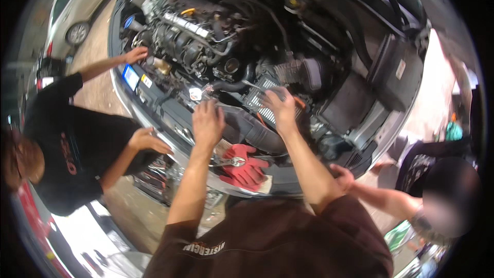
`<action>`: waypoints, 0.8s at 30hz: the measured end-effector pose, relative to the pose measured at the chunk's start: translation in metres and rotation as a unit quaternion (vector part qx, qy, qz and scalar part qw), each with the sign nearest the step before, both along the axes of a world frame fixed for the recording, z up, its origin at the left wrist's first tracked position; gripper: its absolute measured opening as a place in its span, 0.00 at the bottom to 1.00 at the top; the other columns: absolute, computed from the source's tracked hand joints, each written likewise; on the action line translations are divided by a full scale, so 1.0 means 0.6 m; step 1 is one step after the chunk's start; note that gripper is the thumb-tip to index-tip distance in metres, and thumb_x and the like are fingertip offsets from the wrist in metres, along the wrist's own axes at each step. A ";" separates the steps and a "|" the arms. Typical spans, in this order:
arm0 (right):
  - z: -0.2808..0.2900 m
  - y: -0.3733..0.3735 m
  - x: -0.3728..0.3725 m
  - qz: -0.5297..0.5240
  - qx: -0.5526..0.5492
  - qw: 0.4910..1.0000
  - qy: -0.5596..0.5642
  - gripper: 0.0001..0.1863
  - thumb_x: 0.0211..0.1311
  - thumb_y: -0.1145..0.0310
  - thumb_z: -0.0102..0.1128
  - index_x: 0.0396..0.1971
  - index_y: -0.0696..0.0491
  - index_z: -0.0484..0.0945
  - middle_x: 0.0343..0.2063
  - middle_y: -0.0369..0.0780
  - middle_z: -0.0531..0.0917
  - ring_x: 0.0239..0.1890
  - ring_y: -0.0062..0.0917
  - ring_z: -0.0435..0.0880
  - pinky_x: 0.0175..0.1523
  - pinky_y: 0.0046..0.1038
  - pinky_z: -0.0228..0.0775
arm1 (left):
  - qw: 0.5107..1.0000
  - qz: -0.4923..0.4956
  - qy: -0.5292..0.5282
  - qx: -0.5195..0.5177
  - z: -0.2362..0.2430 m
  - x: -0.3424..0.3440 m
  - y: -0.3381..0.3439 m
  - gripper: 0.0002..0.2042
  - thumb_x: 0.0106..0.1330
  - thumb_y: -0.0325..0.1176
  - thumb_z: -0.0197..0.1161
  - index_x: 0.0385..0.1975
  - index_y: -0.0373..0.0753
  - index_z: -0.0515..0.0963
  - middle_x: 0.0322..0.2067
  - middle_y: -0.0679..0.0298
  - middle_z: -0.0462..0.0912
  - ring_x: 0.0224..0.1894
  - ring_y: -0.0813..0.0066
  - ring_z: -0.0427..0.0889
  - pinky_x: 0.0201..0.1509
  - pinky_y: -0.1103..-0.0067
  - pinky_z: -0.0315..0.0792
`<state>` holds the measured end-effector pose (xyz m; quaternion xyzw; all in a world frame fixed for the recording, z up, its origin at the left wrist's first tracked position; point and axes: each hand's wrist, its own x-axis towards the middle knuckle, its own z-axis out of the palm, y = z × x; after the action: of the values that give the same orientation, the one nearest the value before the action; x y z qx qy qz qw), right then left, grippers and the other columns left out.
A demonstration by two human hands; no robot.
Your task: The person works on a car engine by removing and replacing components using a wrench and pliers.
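Note:
My left hand [208, 121] is over the front edge of the engine bay, just below a small white cap [195, 93], its fingers slightly bent and apart. My right hand [280, 105], slightly blurred, grips a metal tool [253, 86] above a silver finned unit [261, 100]. Below and between my hands, red gloves [239, 175] lie on the car's front edge with pliers [235, 161] on them. The engine [190, 41] fills the bay beyond my hands.
A person in black [77, 139] stands left, one hand [135, 54] at the engine, the other near the bumper. Another person's hand [342, 177] is beside my right forearm. A tool tray [159, 185] is below; a pale car [77, 5] stands at upper left.

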<state>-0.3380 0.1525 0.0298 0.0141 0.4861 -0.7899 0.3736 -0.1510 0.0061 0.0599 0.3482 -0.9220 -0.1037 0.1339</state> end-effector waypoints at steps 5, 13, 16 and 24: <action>-0.152 -0.100 -0.011 -0.058 0.163 0.982 0.077 0.20 0.64 0.70 0.70 0.52 0.65 0.83 0.43 0.48 0.90 0.48 0.32 0.90 0.55 0.30 0.81 | 0.995 -0.084 -0.006 0.061 -0.095 -0.067 -0.013 0.11 0.70 0.35 0.62 0.47 0.39 0.81 0.45 0.55 0.83 0.53 0.53 0.80 0.58 0.61 0.73; -0.141 -0.142 -0.024 -0.065 0.333 0.925 0.170 0.19 0.64 0.65 0.69 0.52 0.60 0.85 0.44 0.53 0.90 0.48 0.41 0.90 0.57 0.36 0.78 | 0.994 -0.063 -0.055 0.069 -0.125 -0.059 -0.018 0.09 0.65 0.29 0.59 0.43 0.39 0.82 0.39 0.54 0.84 0.45 0.50 0.82 0.53 0.61 0.76; -0.103 -0.133 -0.029 0.029 0.315 0.946 0.075 0.19 0.65 0.66 0.68 0.51 0.60 0.85 0.44 0.52 0.90 0.48 0.42 0.90 0.57 0.36 0.79 | 0.995 -0.080 -0.035 0.053 -0.127 -0.051 -0.028 0.09 0.65 0.28 0.58 0.42 0.38 0.82 0.38 0.54 0.83 0.43 0.49 0.81 0.51 0.60 0.76; -0.174 -0.175 0.002 0.042 0.301 0.937 0.174 0.19 0.65 0.66 0.67 0.52 0.61 0.85 0.42 0.56 0.89 0.50 0.47 0.89 0.57 0.38 0.79 | 0.994 -0.075 -0.045 0.062 -0.116 -0.072 -0.023 0.10 0.64 0.28 0.57 0.42 0.39 0.81 0.36 0.54 0.81 0.41 0.49 0.80 0.49 0.60 0.76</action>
<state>-0.3371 0.0474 -0.0748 -0.0321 0.7583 -0.5806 0.2947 -0.1943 -0.0076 -0.0099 0.2895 -0.9425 -0.1548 0.0621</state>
